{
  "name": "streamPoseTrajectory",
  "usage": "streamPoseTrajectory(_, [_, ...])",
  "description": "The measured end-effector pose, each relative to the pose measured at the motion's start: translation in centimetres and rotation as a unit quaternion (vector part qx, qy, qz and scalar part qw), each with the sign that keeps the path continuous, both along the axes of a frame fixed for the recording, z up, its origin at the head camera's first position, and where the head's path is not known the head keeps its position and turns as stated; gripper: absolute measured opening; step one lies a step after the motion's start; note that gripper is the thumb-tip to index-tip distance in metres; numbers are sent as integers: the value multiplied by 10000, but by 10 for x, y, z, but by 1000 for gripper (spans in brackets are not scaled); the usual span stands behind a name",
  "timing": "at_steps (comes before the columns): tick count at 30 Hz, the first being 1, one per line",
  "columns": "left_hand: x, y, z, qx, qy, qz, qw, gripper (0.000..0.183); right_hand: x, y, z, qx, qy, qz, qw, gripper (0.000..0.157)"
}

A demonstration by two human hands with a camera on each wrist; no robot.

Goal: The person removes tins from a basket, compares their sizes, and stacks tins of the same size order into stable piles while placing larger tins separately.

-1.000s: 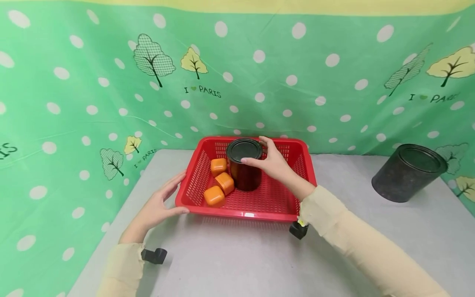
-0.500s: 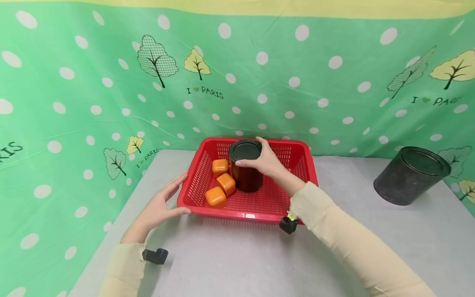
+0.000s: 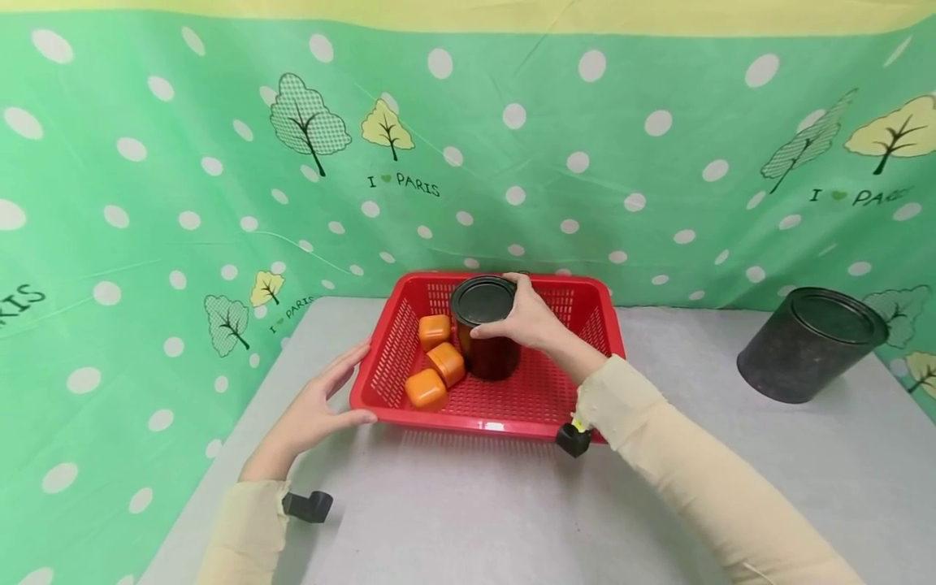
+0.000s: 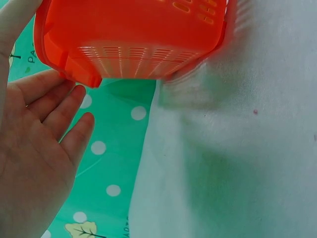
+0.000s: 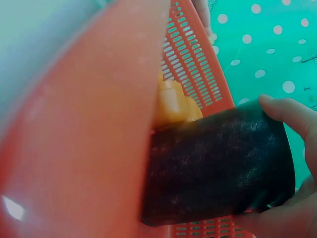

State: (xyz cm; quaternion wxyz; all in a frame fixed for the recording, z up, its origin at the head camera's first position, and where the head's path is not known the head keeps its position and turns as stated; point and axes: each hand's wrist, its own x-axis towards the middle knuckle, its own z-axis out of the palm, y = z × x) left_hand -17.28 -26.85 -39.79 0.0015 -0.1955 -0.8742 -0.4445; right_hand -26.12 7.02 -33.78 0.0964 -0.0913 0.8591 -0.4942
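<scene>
A red plastic basket (image 3: 446, 418) stands on the table, with a dark lidded can (image 3: 493, 349) upright inside it. My right hand (image 3: 537, 317) grips the can near its top, thumb on the near side and fingers round the right and far side. The right wrist view shows the can (image 5: 218, 163) between thumb and fingers. Beside the can, in the left part of the basket, lie three orange rounded blocks (image 3: 445, 363). My left hand (image 3: 307, 414) is at the basket's left end, its fingers nearly straight and the fingertips right at the rim in the left wrist view.
A second dark can (image 3: 797, 349) stands apart on the grey-covered table (image 3: 468, 504), to the right of the basket. Close behind the basket hangs a green dotted cloth (image 3: 468, 211), which also runs along the left side.
My right thumb has moved from the lid's edge a little down the can's near side, and the wrist has shifted slightly left. The left hand, basket and blocks have stayed put.
</scene>
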Motion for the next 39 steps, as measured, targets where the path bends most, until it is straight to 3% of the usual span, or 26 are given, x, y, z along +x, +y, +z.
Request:
streamPoseTrajectory(14, [0,1,1,44,5,-24,10000,97,11,44,27,-675,328,434,9962,95])
streamPoseTrajectory(26, [0,1,0,87,19,-61,9999,98,39,98,50,-704,513,535,9948,81])
streamPoseTrajectory(30, [0,2,1,43,28,-58,10000,98,50,117,58,-652,724,424,9943,78])
streamPoseTrajectory(39, [1,3,4,-59,2,7,10000,97,64,161,71,-453,896,-291,9945,71])
